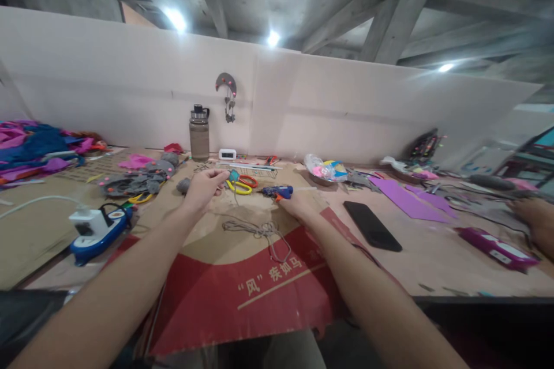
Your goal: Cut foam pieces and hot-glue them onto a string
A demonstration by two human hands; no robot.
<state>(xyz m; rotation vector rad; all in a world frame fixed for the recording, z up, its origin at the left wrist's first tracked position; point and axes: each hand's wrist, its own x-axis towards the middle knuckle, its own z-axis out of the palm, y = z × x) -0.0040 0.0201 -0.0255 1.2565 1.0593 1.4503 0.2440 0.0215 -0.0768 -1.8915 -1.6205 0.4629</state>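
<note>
My left hand [203,187] is closed in a pinch on a small teal piece [234,176], held just above the cardboard sheet [242,294]; a thin grey cord [259,230] trails from it onto the sheet. My right hand [298,203] rests on the cardboard beside a blue glue gun [277,191], its fingers curled toward the gun's handle; whether it grips the gun I cannot make out. Yellow and orange scissors [240,184] lie just behind the teal piece.
A black phone [371,225] lies right of my right arm. A blue and white power strip [97,229] sits at left. A water bottle [199,134] stands by the wall. Felt scraps [134,181], purple sheets [404,199] and another person's hand [539,222] are around.
</note>
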